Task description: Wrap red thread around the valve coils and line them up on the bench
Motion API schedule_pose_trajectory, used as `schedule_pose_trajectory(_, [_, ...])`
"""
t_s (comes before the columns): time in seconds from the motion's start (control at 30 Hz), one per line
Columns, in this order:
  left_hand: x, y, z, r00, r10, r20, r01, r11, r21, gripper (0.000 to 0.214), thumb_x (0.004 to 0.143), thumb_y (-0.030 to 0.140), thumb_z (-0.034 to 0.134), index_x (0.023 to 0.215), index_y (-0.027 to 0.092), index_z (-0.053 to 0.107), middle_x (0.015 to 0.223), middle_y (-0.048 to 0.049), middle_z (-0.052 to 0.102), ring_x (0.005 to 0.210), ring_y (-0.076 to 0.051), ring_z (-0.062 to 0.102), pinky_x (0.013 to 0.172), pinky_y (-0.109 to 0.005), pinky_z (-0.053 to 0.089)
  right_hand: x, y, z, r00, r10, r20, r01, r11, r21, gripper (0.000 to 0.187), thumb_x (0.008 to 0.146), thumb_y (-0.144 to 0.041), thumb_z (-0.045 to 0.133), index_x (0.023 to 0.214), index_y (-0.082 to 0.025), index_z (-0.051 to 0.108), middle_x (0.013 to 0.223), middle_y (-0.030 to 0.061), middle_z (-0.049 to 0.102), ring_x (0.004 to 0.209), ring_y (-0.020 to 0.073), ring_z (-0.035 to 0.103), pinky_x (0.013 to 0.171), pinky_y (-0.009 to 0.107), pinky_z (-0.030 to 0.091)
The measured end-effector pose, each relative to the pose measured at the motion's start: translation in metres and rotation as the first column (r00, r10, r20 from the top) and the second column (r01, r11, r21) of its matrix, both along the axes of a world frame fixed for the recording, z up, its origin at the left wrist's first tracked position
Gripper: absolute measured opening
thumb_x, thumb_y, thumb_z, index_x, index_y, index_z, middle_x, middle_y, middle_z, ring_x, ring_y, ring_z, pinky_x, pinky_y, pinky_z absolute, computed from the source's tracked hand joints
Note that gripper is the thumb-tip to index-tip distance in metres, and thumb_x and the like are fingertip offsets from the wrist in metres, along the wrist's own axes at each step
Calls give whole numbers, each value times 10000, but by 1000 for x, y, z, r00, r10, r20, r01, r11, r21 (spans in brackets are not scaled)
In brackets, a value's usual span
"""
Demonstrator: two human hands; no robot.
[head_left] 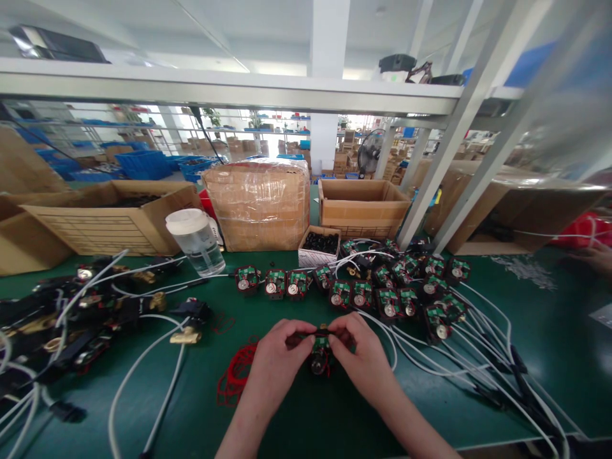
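Between my two hands, near the front of the green bench, is a small black unit with a green circuit board and red wires. My left hand pinches its far left edge with thumb and fingertips. From the other side my right hand grips the far right edge the same way. The fingers partly cover the unit. Beside my left wrist lies a pile of thin red rings. Beyond my hands stand several similar open units with green boards, some trailing white cables.
At left lies a heap of black units with brass fittings. A lidded plastic cup, a small box of black parts and cardboard boxes line the back. A metal shelf crosses overhead. Another person's hand shows blurred at far right.
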State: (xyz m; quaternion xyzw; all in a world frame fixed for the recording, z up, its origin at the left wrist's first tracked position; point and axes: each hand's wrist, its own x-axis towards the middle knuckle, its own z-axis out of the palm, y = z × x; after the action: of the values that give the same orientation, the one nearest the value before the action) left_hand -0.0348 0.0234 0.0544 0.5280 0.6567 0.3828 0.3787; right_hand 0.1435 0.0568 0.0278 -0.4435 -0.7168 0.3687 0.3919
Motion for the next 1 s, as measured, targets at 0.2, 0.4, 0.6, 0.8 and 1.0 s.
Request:
schedule_pose_trajectory(0.2, [-1,0,0,1000,1,-3,-1,1000,-6,205,798,313,618,916,218,756,942,-35,727,863,-212,697,807,-332,524,0,0,1,1000,8,7,-8,999,44,129,901,-140,542,927,-210,647,913,28,559,752,172,581,639,291,482])
schedule_pose_trajectory(0.4, [-2,5,-3,1000,-6,14,6,1000,-11,200,778,313,631,891,205,755,916,-44,747,871,-220,700,810,-333,532,-11,0,4,997,-38,67,34,998,57,104,825,-129,636,892,-207,643,908,17,524,667,149,504,594,281,438])
schedule_pose_trajectory(0.6, [-4,8,-7,996,-22,82,25,999,-34,205,781,327,645,908,203,749,915,-42,764,887,-219,706,819,-322,532,-17,0,7,996,-48,79,46,998,37,146,803,-68,609,859,-198,643,900,14,511,682,148,510,605,280,420])
schedule_pose_trajectory(0.8, [-7,5,-7,993,-49,107,54,998,-37,222,799,312,632,958,212,750,971,-43,767,921,-214,706,850,-320,532,-10,0,7,999,-33,40,33,999,0,200,790,-43,572,885,-204,645,906,11,524,690,152,540,609,280,448])
schedule_pose_trajectory(1.0, [-9,3,-8,992,-68,106,71,997,-22,227,803,300,624,973,227,755,988,-37,767,903,-209,707,846,-322,531,-7,1,6,999,-11,35,11,1000,5,208,805,-58,546,895,-207,660,908,20,539,734,168,562,626,285,460])
